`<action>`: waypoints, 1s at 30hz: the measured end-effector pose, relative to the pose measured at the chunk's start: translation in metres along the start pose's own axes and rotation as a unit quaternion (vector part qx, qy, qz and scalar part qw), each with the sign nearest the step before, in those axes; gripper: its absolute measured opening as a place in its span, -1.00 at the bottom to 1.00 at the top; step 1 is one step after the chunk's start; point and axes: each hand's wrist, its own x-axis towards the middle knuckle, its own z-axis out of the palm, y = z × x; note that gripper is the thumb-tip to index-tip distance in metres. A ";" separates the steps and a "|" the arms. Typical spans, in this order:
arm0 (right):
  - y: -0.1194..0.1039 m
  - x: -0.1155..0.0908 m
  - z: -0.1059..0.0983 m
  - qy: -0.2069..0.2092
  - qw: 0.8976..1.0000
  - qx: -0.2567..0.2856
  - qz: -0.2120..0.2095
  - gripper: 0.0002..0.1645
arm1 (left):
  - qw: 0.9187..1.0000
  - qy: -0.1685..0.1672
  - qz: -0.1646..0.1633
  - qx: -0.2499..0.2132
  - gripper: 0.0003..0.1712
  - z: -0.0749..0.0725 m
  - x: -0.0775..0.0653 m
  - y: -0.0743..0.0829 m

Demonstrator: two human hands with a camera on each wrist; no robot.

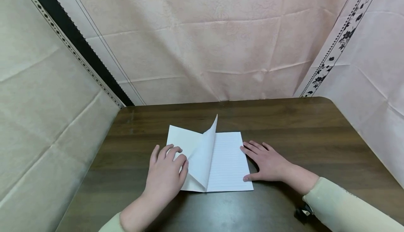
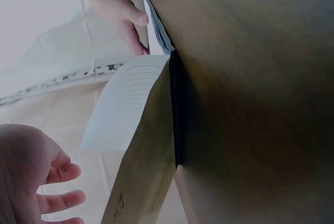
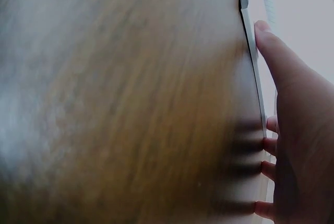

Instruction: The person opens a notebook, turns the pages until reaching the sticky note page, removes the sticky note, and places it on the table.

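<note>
An open notebook (image 1: 228, 161) with a lined right-hand page lies on the table. One loose leaf (image 1: 206, 156) rises curved from its spine, leaning toward the left cover (image 1: 184, 139). Over that left side is my left hand (image 1: 166, 176), its fingers loosely bent. The left wrist view has this hand (image 2: 23, 174) just beside the curved lined leaf (image 2: 125, 104), gripping nothing. My right hand (image 1: 268, 162) is spread at the notebook's right edge, thumb on the page's lower corner area. In the right wrist view, its thumb (image 3: 276, 51) lies along the notebook edge (image 3: 251, 41).
The brown wooden table (image 1: 142, 119) has rounded far corners. Pale cloth (image 1: 221, 49) hangs behind it and on both sides, with a dark band (image 1: 82, 46) at left and a floral border (image 1: 344, 39) at right. A small black device (image 1: 302, 213) sits under my right wrist.
</note>
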 end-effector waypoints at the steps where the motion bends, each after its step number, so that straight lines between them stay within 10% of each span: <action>1: 0.000 0.000 0.000 0.001 1.000 0.001 -0.001 0.33 | 1.000 0.000 -0.005 -0.002 -0.84 0.000 -0.002 -0.001; 30: 0.000 0.000 0.002 0.003 1.000 0.002 -0.001 0.31 | 0.987 -0.093 -0.131 -0.009 -0.82 -0.007 -0.042 -0.035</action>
